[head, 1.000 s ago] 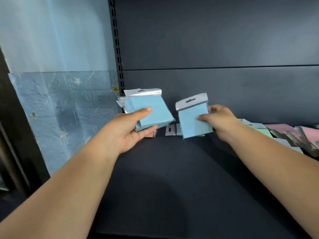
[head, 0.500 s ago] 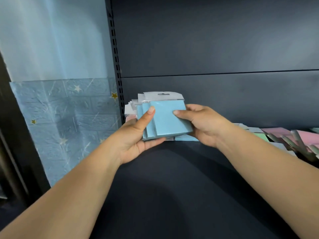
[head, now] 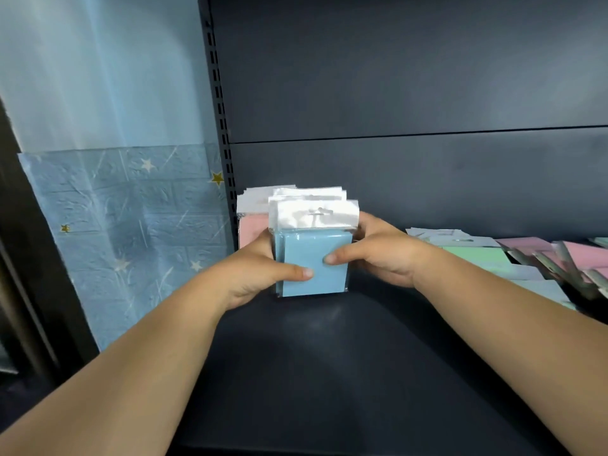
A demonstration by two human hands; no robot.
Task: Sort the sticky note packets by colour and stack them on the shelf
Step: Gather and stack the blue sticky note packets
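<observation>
The dark shelf (head: 329, 373) carries loose pink and green packets (head: 513, 258) to the right of the blue stack (head: 314, 258). Both hands, left (head: 250, 274) and right (head: 378, 255), grip that stack upright, hang-tabs pointing up, a pink packet (head: 251, 230) just behind it.

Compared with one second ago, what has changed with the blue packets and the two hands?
The right hand brought its single packet onto the left hand's bundle; both now hold one blue stack, squared upright. The mixed pile at right stayed.
</observation>
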